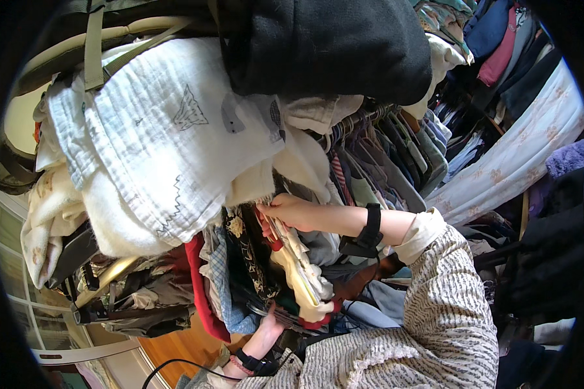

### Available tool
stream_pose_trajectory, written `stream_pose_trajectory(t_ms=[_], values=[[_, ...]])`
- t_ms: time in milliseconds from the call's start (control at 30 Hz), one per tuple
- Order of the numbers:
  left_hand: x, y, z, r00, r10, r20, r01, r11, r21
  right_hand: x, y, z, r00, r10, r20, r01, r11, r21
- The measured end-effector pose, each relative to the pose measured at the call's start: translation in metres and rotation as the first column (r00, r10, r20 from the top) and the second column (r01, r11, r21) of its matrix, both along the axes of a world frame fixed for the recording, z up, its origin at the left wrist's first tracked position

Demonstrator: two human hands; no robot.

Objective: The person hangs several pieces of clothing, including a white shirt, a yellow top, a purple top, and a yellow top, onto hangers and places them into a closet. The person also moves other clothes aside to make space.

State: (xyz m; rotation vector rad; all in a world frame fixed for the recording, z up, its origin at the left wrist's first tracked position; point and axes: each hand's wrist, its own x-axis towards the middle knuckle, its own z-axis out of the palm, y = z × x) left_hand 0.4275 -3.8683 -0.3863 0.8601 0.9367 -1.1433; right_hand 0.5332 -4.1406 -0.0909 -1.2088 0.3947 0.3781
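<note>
My right hand (288, 212) reaches in from the right, under the overhanging white cloth. Its fingers close on the upper end of a hanging cream garment with red trim (299, 282). Lower down, my left hand (271, 327) grips a bundle of thin grey hangers (284, 317), partly hidden by the hand and clothes. Just left of the cream garment hang a black floral garment (246, 248), a blue checked garment (226, 277) and a red garment (199, 287). The rail above my right hand is hidden.
A white muslin cloth (155, 131) and black fabric (331, 48) bulge overhead. More clothes on hangers (384, 150) fill the right side, near a pale patterned curtain (511, 160). A black cable (185, 362) trails from my left wrist above the wooden floor (175, 352).
</note>
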Motion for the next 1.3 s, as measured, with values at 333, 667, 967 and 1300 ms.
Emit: stream_pose_trajectory(t_ms=[333, 667, 967, 1300], values=[[0.001, 0.003, 0.028, 0.997, -0.079, -0.018, 0.079, 0.997, -0.021, -0.009, -0.033, 0.043, 0.97, 0.244, 0.008, -0.195, 0.793, -0.577], [0.0, -0.003, 0.058, 0.99, -0.143, -0.002, 0.143, 0.989, -0.035, 0.01, -0.045, 0.003, 0.968, 0.252, -0.014, -0.225, 0.835, -0.503], [0.003, -0.012, 0.066, 0.988, -0.144, -0.063, 0.138, 0.986, -0.088, -0.004, -0.051, 0.016, 0.972, 0.235, 0.006, -0.184, 0.777, -0.602], [0.003, -0.021, 0.078, 0.99, -0.087, -0.108, 0.07, 0.985, -0.155, 0.006, -0.058, 0.004, 0.984, 0.167, 0.062, -0.143, 0.947, -0.286]])
